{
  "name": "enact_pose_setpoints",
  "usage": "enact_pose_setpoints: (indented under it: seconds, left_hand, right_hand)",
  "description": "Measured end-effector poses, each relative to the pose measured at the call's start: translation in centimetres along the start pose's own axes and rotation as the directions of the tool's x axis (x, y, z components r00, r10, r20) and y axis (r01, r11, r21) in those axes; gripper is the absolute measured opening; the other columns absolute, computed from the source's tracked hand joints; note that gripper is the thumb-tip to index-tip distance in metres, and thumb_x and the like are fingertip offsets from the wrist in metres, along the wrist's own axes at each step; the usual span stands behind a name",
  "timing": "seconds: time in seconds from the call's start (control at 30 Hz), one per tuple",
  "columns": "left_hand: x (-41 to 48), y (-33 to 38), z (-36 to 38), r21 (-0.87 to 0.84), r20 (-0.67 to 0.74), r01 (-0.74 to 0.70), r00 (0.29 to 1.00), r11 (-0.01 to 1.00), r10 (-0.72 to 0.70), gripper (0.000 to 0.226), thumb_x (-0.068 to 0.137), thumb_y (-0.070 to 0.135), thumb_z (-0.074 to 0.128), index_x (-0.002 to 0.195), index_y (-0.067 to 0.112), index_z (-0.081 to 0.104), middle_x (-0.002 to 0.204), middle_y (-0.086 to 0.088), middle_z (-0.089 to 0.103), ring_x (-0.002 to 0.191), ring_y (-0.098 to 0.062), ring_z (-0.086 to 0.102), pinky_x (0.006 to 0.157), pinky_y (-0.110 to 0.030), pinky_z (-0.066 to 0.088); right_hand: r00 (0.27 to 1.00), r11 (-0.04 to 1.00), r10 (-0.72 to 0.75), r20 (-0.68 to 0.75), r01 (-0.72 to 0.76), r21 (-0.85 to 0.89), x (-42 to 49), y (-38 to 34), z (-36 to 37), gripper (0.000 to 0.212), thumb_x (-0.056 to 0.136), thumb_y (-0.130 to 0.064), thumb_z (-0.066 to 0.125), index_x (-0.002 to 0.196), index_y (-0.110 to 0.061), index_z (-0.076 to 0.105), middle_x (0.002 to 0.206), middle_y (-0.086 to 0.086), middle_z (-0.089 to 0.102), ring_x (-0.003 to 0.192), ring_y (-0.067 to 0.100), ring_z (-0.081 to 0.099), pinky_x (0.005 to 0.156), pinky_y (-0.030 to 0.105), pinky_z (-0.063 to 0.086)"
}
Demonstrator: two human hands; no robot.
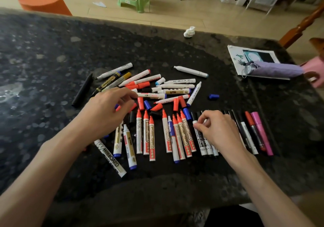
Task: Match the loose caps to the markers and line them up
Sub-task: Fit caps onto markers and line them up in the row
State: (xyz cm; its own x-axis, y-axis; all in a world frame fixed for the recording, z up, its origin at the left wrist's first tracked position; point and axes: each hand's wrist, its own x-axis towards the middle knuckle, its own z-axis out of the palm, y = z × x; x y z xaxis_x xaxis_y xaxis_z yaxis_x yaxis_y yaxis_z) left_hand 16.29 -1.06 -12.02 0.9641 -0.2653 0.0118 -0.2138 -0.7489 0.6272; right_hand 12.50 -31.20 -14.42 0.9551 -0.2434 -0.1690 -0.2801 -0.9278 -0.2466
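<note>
Roughly halfway, I'd judge, and the near edge of the worktop (52,60) shows it. The red-capped markers (146,135) lie side by side with caps pointing away, and to their right come the slim pens (246,133) and a pink marker (261,133) closing that end. The left end is ragged: a big whiteboard marker (110,158) lies slanted, and the blue-ended markers (129,147) beside it lean out of line.

The right grip (215,130) is down in the row, thumb and forefinger pinched on the white neck of a black-label marker (199,137) that lies among its neighbours. That one looks uncapped, though the tip is hidden behind the fingers.

The left grip (108,111) hovers over the near side of the pile with its fingers curled and a fingertip by the end of a white marker (150,95). Something red peeks from under it, but I cannot tell whether it holds anything.

Plenty is left behind the row. The bare-tipped white markers (177,86) lie jumbled, with loose red caps (175,104) scattered between them and the row and a light-blue cap (159,81) in among them. A blue cap (213,96) sits apart to the right. A black marker (82,90) lies off to the left, and a lone uncapped marker (191,71) lies at the back.
</note>
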Motion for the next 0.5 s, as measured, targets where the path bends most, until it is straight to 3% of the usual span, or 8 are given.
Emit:
enact_pose_setpoints:
  seconds: [0.13, 0.23, 0.33, 0.4, 0.5]
  left_hand:
    - [-0.1, -0.9, -1.0, -0.001, -0.058, 0.077, 0.995, 0.997, -0.077, 0.024, 0.102, 0.025, 0.056, 0.121, 0.031, 0.069, 0.091, 0.026, 0.060, 0.085, 0.006, 0.059, 0.072, -0.013, 0.042]
    - [-0.2, -1.4, -1.5, -0.002, -0.089, 0.124, 0.988, 0.992, -0.124, 0.024, 0.103, 0.022, 0.057, 0.121, 0.030, 0.070, 0.089, 0.026, 0.058, 0.082, 0.007, 0.057, 0.069, -0.017, 0.042]
    - [-0.2, -1.7, -2.1, 0.006, -0.099, 0.168, 0.981, 0.986, -0.167, 0.022, 0.103, 0.022, 0.057, 0.117, 0.033, 0.070, 0.090, 0.022, 0.062, 0.082, -0.002, 0.062, 0.068, -0.023, 0.044]
    - [-0.1, -2.5, -2.8, 0.027, -0.101, 0.218, 0.972, 0.976, -0.214, 0.024, 0.103, 0.023, 0.055, 0.120, 0.034, 0.070, 0.101, 0.011, 0.069, 0.093, -0.016, 0.066, 0.079, -0.037, 0.052]
    - [-0.3, -4.9, -4.0, 0.092, -0.142, 0.356, 0.929, 0.930, -0.341, 0.026, 0.100, 0.022, 0.056, 0.117, 0.034, 0.071, 0.108, 0.004, 0.073, 0.101, -0.025, 0.066, 0.091, -0.045, 0.054]
  right_hand:
    - [1.000, 1.000, -0.011, 0.008, 0.011, -0.001, 0.0, -1.2, -0.5, 0.016, 0.091, -0.048, 0.076, 0.088, -0.034, 0.067, 0.074, -0.016, 0.065, 0.076, 0.009, 0.064, 0.063, 0.027, 0.045]
    - [0.997, 1.000, -0.003, 0.082, 0.003, 0.002, -0.1, -2.5, -0.5, 0.022, 0.093, -0.056, 0.069, 0.091, -0.034, 0.071, 0.074, -0.015, 0.064, 0.072, 0.006, 0.063, 0.064, 0.028, 0.051]
    - [0.988, 1.000, 0.003, 0.157, -0.001, -0.013, -0.4, -3.6, -0.1, 0.030, 0.092, -0.060, 0.068, 0.090, -0.030, 0.072, 0.073, -0.011, 0.069, 0.070, 0.007, 0.068, 0.073, 0.036, 0.062]
    - [0.984, 1.000, 0.000, 0.176, 0.000, -0.002, -0.4, -3.9, 0.0, 0.031, 0.091, -0.060, 0.069, 0.089, -0.029, 0.072, 0.073, -0.009, 0.071, 0.070, 0.009, 0.070, 0.078, 0.037, 0.062]
    - [0.983, 1.000, -0.017, 0.185, 0.013, 0.021, -0.4, -4.5, 0.1, 0.030, 0.091, -0.060, 0.069, 0.088, -0.030, 0.072, 0.077, -0.009, 0.072, 0.086, 0.014, 0.071, 0.086, 0.039, 0.060]
